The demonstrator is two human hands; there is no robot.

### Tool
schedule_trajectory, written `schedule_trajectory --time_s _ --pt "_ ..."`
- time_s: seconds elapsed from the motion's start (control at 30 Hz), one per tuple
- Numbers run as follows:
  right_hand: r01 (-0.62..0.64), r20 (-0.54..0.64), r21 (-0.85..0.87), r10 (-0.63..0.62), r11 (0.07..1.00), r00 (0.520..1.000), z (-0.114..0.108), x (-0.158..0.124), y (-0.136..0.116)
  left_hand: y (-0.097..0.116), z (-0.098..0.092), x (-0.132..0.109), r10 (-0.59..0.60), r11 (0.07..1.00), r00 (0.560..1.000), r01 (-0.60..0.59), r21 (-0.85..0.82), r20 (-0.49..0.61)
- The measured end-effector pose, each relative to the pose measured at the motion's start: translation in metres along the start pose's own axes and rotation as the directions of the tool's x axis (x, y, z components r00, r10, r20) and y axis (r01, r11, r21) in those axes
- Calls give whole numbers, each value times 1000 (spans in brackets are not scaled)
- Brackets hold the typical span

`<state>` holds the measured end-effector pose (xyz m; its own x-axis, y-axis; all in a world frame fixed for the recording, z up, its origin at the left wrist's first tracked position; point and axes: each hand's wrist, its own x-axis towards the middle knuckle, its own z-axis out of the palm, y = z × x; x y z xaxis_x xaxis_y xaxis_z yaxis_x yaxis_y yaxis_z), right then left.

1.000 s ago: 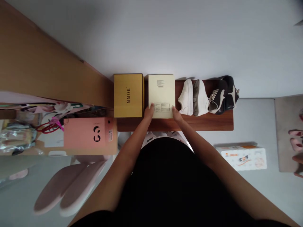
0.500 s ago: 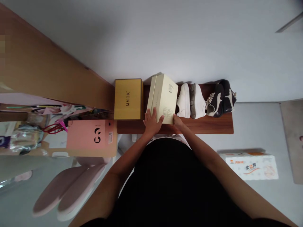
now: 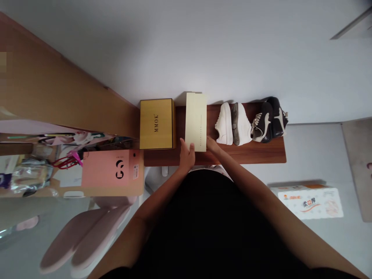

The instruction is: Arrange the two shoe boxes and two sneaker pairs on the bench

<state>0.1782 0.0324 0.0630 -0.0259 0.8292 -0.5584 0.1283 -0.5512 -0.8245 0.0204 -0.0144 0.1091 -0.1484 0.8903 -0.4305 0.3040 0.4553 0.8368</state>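
Note:
A cream shoebox (image 3: pixel 195 122) stands on its narrow side on the brown wooden shelf (image 3: pixel 250 154), its long lettered face turned up. My left hand (image 3: pixel 187 154) grips the near left corner, thumb on top and fingers along the left side. My right hand (image 3: pixel 212 145) holds the near right side, its fingertips partly hidden by the box. Left of it, apart, sits a yellow MMOK box (image 3: pixel 156 124). To the right lies a pair of white sneakers (image 3: pixel 225 124), with dark shoes (image 3: pixel 265 122) with cream trim beyond them.
A grey wall (image 3: pixel 186 46) runs behind the shelf. At left, a pink box (image 3: pixel 106 169) and several small items lie on a wooden top. A pink cushioned seat (image 3: pixel 95 232) is below it. A white tissue pack (image 3: pixel 310 202) lies on the floor at right.
The cream shoebox has tipped from a slant to upright, and its labelled right face has gone from sight. Both hands have stayed on its near end, and the left hand's fingers have slid down its side.

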Motion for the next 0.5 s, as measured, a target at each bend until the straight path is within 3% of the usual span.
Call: schedule_trajectory --time_s 0.1,0.27,0.4,0.5 --pt "-104 91 135 92 985 992 5 -18 -7 2 -12 5 -19 1000 1000 19 -5 25" --pt "-92 101 96 82 991 992 5 -35 -12 8 -19 3 -7 999 998 5 33 65" --pt "-72 58 128 65 989 996 -11 -39 0 3 -6 4 -3 1000 995 4 -15 99" --pt "39 -41 75 -36 996 998 -33 -38 14 -8 10 19 -77 995 988 85 -56 136"
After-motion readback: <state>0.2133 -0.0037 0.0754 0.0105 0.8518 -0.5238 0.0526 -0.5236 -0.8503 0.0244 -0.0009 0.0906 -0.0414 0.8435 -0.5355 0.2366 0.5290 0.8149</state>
